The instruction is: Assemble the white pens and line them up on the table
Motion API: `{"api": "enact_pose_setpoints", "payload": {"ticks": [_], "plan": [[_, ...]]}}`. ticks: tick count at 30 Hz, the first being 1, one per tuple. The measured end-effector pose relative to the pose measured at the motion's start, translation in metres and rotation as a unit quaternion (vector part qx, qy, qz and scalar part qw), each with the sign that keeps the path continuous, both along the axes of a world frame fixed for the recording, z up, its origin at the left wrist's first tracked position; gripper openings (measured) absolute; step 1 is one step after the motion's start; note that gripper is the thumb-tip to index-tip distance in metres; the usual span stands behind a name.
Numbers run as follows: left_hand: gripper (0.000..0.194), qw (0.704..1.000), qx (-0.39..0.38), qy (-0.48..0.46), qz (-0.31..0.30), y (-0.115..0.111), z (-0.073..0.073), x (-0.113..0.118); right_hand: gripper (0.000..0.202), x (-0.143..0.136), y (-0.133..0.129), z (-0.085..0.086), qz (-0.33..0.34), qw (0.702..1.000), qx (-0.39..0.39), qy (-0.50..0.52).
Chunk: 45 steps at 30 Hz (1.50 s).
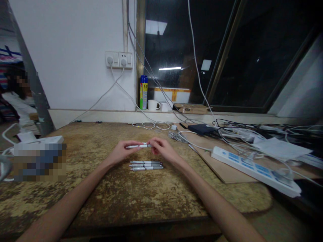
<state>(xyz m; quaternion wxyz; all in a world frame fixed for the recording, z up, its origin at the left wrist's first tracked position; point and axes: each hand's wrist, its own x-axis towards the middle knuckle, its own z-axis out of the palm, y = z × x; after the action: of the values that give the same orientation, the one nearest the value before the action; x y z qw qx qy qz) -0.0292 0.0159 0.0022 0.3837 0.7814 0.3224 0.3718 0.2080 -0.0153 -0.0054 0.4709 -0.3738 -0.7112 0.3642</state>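
- Head view: the left hand [123, 151] and the right hand [159, 147] are working well inside the near edge of the worn table [151, 201], whose right corner is rounding off; mottled wood is leaving room to move toward that edge.
- On the right, a thin board [219, 170] is bordering this space and bearing part of a power strip [252, 170]; on the left, a pixelated patch [40, 163] is hiding whatever is lying there.
- A slim white pen [142, 146] is spanning the two hands over the middle of the table, its long axis running left to right and nearly level; which end is the writing tip, I cannot tell.
- The left hand is grasping its left part between thumb and fingers; the right hand is pinching its right end.
- Three similar pens [147, 165] are lying side by side just nearer the person, roughly parallel to it.
- Beyond, a spray can [143, 92] and a white mug [152, 105] are standing on the sill [217, 116] of a dark window [174, 50], two plugs [110, 60] are sitting in a wall socket [116, 57], and cables [242, 134] are tangling at the right.
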Motion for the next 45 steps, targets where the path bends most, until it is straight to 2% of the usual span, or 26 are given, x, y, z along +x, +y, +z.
{"api": "enact_pose_setpoints", "payload": {"ticks": [3, 8, 14, 20, 26, 35, 38, 41, 45], "plan": [[0.040, 1.000, 0.003, -0.003, 0.004, 0.001, -0.001, 0.000, 0.027, 0.001, 0.000, 0.000, -0.005, 1.000, 0.025, -0.001], [0.044, 1.000, -0.009, 0.001, -0.006, 0.000, -0.002, 0.000, 0.039, 0.000, 0.001, 0.000, 0.011, 1.000, -0.015, 0.005], [0.044, 1.000, -0.009, 0.006, 0.002, 0.000, 0.000, 0.000, 0.031, 0.000, -0.002, 0.003, -0.002, 1.000, 0.027, -0.001], [0.043, 1.000, -0.015, 0.003, -0.009, -0.004, 0.001, 0.003, 0.039, -0.001, -0.003, 0.004, 0.016, 1.000, -0.015, 0.003], [0.041, 1.000, 0.009, 0.013, 0.007, -0.005, 0.005, 0.003, 0.029, 0.000, -0.005, 0.006, -0.001, 1.000, 0.023, -0.021], [0.040, 0.998, 0.043, 0.043, 0.016, -0.004, 0.008, -0.001, 0.037, 0.000, -0.016, 0.015, 0.045, 0.999, -0.019, -0.018], [0.042, 0.999, 0.014, 0.029, 0.025, -0.003, 0.007, 0.000, 0.034, 0.000, -0.015, 0.016, 0.051, 0.997, -0.048, 0.013], [0.047, 0.997, -0.040, -0.032, 0.049, 0.004, 0.000, 0.003, 0.029, -0.003, -0.016, 0.015, 0.085, 0.993, -0.072, 0.031], [0.051, 0.990, -0.097, -0.101, 0.035, 0.007, -0.005, 0.007, 0.022, -0.013, -0.018, 0.013, 0.098, 0.993, -0.050, 0.039]]}}
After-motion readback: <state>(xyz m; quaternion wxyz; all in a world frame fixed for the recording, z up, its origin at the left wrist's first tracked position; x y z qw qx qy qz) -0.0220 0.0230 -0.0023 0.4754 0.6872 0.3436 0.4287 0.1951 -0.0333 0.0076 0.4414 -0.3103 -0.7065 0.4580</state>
